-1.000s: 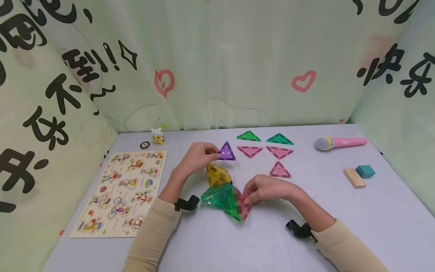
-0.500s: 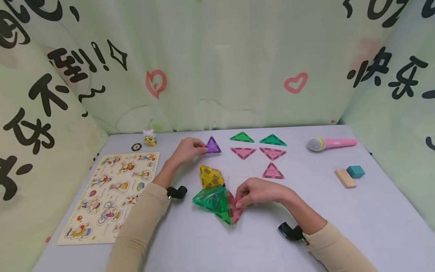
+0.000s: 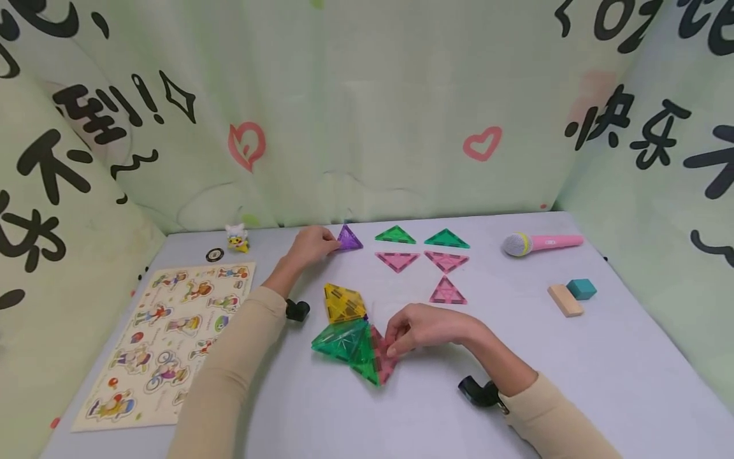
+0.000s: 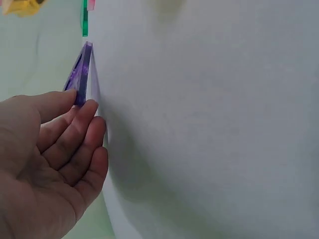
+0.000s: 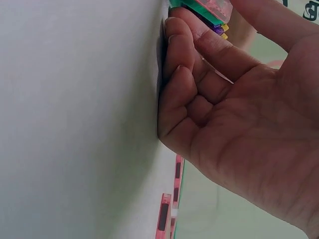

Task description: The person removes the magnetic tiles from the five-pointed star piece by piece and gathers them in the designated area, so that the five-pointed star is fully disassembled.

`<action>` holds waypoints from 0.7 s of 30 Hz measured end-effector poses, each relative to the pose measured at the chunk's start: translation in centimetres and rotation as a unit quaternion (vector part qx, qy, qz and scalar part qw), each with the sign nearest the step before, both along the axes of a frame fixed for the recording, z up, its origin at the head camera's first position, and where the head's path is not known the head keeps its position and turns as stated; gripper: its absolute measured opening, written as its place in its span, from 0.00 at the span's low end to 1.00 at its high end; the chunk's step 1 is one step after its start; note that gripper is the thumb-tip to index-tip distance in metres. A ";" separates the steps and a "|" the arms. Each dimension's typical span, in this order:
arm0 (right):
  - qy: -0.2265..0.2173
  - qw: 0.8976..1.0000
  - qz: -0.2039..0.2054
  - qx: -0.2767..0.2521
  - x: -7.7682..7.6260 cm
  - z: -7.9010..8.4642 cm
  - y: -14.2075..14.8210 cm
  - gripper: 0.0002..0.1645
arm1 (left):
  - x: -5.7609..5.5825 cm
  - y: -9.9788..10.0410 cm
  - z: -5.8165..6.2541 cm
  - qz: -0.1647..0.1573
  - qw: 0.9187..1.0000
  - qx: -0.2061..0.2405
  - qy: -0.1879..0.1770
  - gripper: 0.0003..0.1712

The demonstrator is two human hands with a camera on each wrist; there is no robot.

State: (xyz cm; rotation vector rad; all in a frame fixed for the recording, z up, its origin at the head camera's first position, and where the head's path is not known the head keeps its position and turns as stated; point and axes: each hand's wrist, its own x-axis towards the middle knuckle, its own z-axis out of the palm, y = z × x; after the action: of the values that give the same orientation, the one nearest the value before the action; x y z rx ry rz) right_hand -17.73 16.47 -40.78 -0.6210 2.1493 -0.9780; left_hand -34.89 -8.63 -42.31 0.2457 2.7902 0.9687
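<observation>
My left hand [image 3: 311, 247] pinches a purple triangular magnetic tile [image 3: 348, 238] by one corner, at the back of the table. In the left wrist view the tile [image 4: 80, 74] sits between thumb and index finger, tilted near the tabletop. Nearer the front lies a joined cluster of magnetic tiles: yellow tiles [image 3: 344, 304], green tiles [image 3: 341, 339] and a pink tile [image 3: 381, 358] on its right side. My right hand [image 3: 432, 325] pinches that pink tile; its fingertips partly cover it. The right wrist view catches only a corner of the cluster [image 5: 207, 11].
Right of the purple tile lie two green triangles [image 3: 395, 234] and three pink triangles [image 3: 448, 291]. A pink toy microphone [image 3: 541, 243], a wooden block [image 3: 566, 300] and a teal block [image 3: 582, 289] are at right. A picture board [image 3: 166, 344], black ring [image 3: 215, 255] and figurine [image 3: 237, 238] are at left.
My left hand has carried the purple tile from just above the yellow tiles back and left, to the rear of the table. My right hand stays on the pink tile. The head view has shifted right.
</observation>
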 end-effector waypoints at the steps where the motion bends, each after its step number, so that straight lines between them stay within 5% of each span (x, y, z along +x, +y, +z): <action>1: 0.000 1.000 0.001 0.000 0.0 0.0 0.0 0.06 | -0.1 0.0 0.1 0.002 1.000 -0.005 0.002 0.13; 10: -0.004 1.000 0.005 -0.006 -0.2 0.0 -0.2 0.06 | -0.8 -0.3 0.2 0.029 0.999 -0.016 0.021 0.13; 21: -0.007 1.000 -0.001 -0.008 -0.2 -0.1 0.3 0.06 | -0.3 -0.2 -0.4 0.029 0.999 0.001 0.035 0.11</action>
State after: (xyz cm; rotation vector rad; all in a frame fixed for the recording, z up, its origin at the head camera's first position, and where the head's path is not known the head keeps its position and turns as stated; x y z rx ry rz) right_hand -17.89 16.73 -40.91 -0.6181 2.1328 -0.9995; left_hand -35.24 -8.87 -42.73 0.2048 2.8744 0.9933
